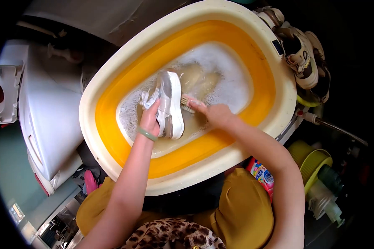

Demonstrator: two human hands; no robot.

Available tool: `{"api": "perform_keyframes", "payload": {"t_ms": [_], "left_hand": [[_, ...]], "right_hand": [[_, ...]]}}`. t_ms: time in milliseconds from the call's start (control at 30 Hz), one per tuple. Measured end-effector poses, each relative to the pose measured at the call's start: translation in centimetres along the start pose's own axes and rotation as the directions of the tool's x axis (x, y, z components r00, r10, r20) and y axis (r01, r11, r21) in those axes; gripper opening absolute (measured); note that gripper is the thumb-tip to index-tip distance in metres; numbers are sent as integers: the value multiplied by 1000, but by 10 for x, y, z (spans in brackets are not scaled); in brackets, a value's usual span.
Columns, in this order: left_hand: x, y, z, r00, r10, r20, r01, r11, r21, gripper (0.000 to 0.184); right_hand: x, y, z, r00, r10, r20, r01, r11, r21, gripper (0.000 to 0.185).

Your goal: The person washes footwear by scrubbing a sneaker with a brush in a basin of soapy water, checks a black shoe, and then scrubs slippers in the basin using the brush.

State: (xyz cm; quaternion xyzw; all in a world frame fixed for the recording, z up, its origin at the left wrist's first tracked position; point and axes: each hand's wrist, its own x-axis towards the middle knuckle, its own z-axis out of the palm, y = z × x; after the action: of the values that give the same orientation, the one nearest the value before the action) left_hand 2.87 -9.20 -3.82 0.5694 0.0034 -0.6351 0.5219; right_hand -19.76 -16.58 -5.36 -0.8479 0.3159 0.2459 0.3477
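A white and grey sneaker (170,95) is held on its side above cloudy, foamy water, its thick white sole facing right. My left hand (150,117), with a green bangle at the wrist, grips the shoe near its laces. In my right hand (207,111) is a scrub brush (187,103), its pale bristles close to the sole; whether they touch it I cannot tell. Both hands are inside a large oval tub (284,112) with a cream rim and yellow inner wall. Something pale shows dimly under the water behind the shoe.
Several worn sneakers (303,58) stand beyond the tub's right rim. Lower right are a green plastic basin (309,159) and a colourful detergent packet (262,174) by my knee. A white toilet-like fixture (50,116) is at the left. A metal bar (340,130) juts out right of the tub.
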Motion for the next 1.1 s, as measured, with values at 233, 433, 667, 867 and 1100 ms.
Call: {"api": "perform_keyframes", "payload": {"t_ms": [233, 433, 667, 867, 1100], "left_hand": [[-11, -7, -33, 989, -139, 58, 149, 964, -222, 37], [4, -31, -65, 988, -154, 14, 150, 930, -336, 39], [21, -66, -135, 917, -111, -383, 56, 987, -153, 50], [-18, -56, -70, 653, 573, -495, -159, 743, 650, 54], [18, -58, -48, 913, 193, -359, -108, 964, 242, 48]], "right_hand": [[40, 45, -2, 872, 336, -356, -257, 934, 250, 57], [36, 23, 25, 999, 6, -35, -5, 999, 34, 64], [40, 77, -1, 928, 281, -245, -202, 932, 302, 66], [26, 65, -15, 582, 83, -809, -284, 953, -106, 53], [60, -74, 38, 994, 107, -34, -12, 401, 916, 105]]}}
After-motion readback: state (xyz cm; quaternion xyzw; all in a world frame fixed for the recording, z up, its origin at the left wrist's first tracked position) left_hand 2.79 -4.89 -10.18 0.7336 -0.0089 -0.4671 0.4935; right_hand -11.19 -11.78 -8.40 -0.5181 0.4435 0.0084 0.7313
